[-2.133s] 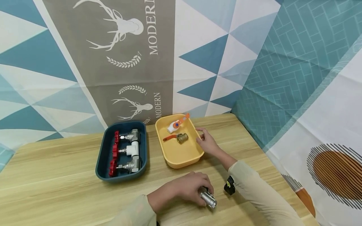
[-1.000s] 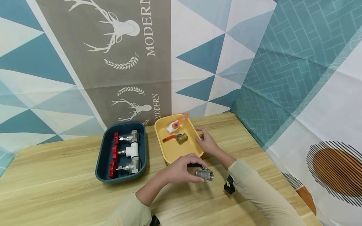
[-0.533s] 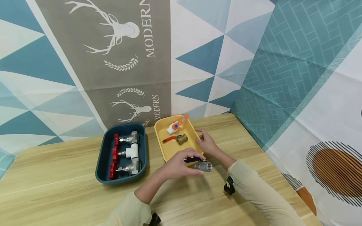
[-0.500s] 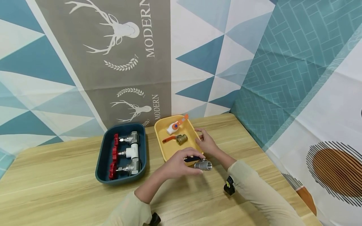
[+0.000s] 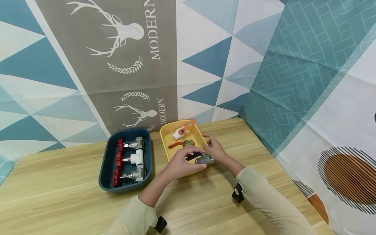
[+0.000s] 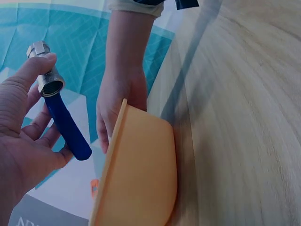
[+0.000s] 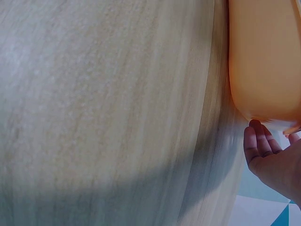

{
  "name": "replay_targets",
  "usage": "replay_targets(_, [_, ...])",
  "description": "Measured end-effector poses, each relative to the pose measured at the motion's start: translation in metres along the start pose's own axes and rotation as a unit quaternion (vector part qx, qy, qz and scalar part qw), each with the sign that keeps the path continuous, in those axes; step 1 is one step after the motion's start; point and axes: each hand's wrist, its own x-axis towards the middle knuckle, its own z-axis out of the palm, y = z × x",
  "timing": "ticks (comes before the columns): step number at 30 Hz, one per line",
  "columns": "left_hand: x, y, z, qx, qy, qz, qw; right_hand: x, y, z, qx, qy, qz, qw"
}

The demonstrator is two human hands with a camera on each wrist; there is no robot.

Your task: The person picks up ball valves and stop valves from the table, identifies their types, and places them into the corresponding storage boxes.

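Observation:
My left hand [image 5: 180,164] holds a metal ball valve [image 5: 204,159] with a dark blue lever [image 6: 70,129], the valve body pinched between thumb and fingers. It hangs over the near end of the yellow tray [image 5: 179,169]. My right hand [image 5: 215,148] grips the tray's right side, with fingers against the outer wall and the thumb at the rim. Inside the tray lie a white ball valve [image 5: 178,133] with an orange lever and a brass ball valve [image 5: 189,143] with a red lever. My left hand partly covers the brass valve.
To the left stands a dark blue tray [image 5: 102,169] holding two metal valves and a white valve [image 5: 137,158], all with red handwheels. Both trays sit on the wooden table [image 5: 58,195], close to the patterned wall cloth [image 5: 202,65] at the back.
My left hand has lifted the metal ball valve from low over the near table and carried it forward to the yellow tray's near end. My right hand has stayed at the rim.

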Motion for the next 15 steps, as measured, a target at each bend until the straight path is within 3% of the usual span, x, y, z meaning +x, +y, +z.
replay_targets(10, [0.004,-0.015,-0.003,-0.022,0.032,-0.041,0.9984,-0.017,-0.035,-0.008,0.008,-0.021,0.018,1.0])
replay_targets(15, [0.005,-0.019,-0.003,-0.031,0.033,-0.054,0.9976,-0.012,-0.027,-0.006,-0.001,-0.015,0.025,1.0])
